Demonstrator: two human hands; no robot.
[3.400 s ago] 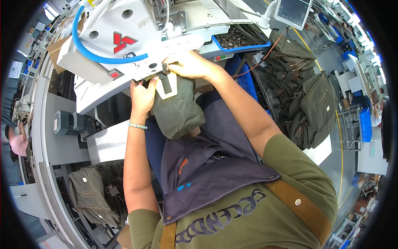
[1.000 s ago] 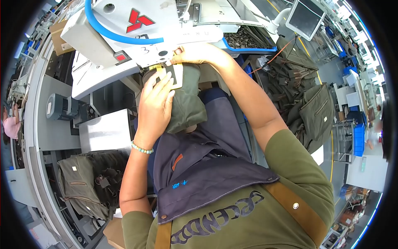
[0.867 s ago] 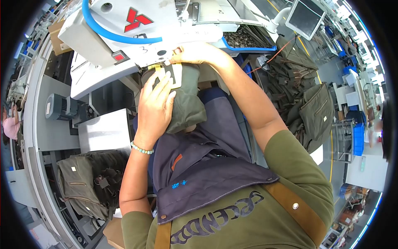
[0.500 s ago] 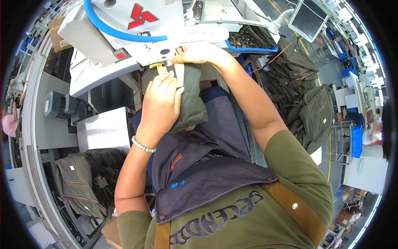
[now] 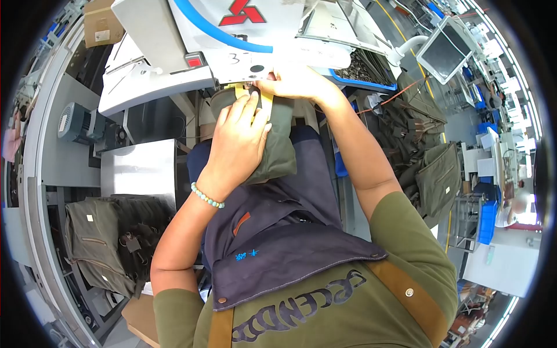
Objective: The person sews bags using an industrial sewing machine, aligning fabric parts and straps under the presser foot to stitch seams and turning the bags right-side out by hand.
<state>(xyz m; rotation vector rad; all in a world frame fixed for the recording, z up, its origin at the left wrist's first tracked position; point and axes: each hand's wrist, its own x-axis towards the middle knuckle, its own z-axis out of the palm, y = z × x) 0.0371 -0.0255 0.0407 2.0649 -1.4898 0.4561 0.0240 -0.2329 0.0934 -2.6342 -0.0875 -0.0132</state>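
An olive fabric bag point(image 5: 279, 145) sits under the head of a white sewing machine point(image 5: 290, 26), above my lap. Yellow strips point(image 5: 267, 100) lie across its upper end. My left hand point(image 5: 239, 136) rests over the bag, its fingers close together and pressing the fabric near the strips, the thumb along the side. Right at the machine's needle area, my right hand point(image 5: 293, 82) is closed with thumb and finger in a pinch. What lies between those fingertips is hidden.
Piled olive bags point(image 5: 107, 243) lie at the lower left, and more olive bags point(image 5: 438, 180) at the right. A blue-edged tray point(image 5: 371, 69) of dark small parts is beside the machine. A screen point(image 5: 445, 49) stands at upper right, a motor point(image 5: 75, 123) at left.
The view has shifted, so the machine and bag appear farther right. My left fingertips now lie nearer the needle area and the yellow strips. The right hand stays beside the machine head.
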